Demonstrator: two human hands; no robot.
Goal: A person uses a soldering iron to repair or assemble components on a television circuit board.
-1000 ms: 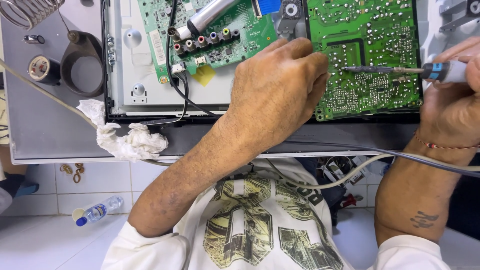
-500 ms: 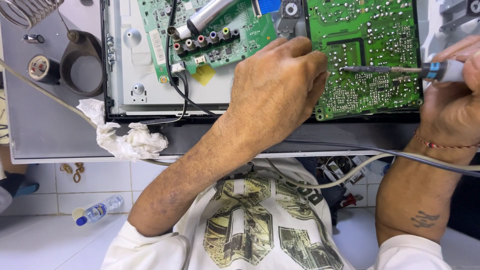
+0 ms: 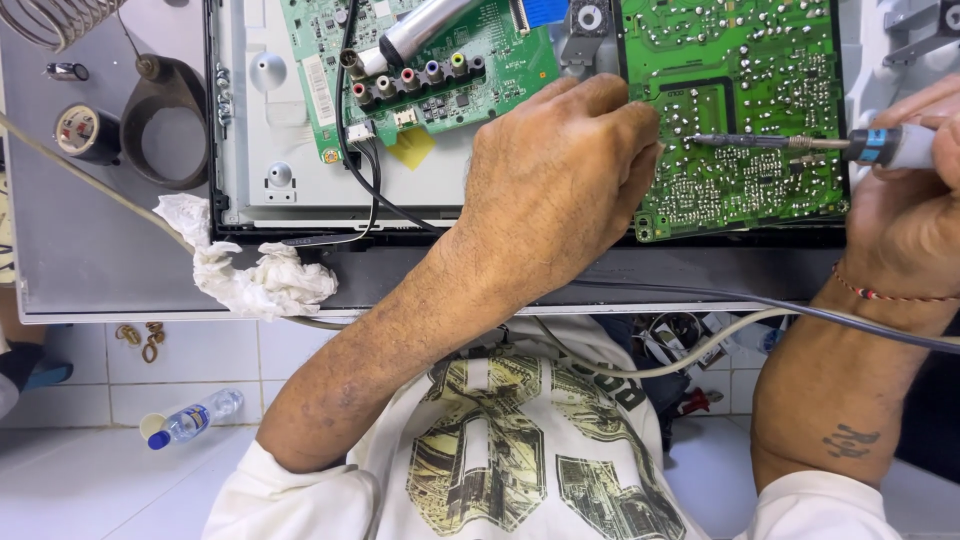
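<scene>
Head view, looking straight down. Left hand (image 3: 560,170) in the middle of the frame, lying knuckles up on the left edge of the big green board (image 3: 740,110). Fingers curled under, so cannot tell if open or closed, or if holding anything. Right hand (image 3: 905,200) at the right edge of the frame, closed tight around the grey handle of a soldering iron (image 3: 800,143). Long thin tip lying flat, pointing left across the green board, toward the left hand. Tip end resting on the board, just beside the left hand's fingers, not quite touching them. Long line of the tool running side to side across the frame. Right hand the one holding the tool; left hand nearer the spot under the tip.

Upper middle: smaller green board (image 3: 430,60) with a row of round coloured plugs and a silver tube lying over it. Black wire (image 3: 350,130) running down from it. Left side: crumpled white rag (image 3: 260,275) on the edge of the grey counter (image 3: 90,260). Upper left: black stand (image 3: 160,120) and a small roll (image 3: 85,132). Lower left, on the white floor: small plastic bottle (image 3: 190,422) with a blue cap. Grey cord (image 3: 800,310) crossing the right arm.
</scene>
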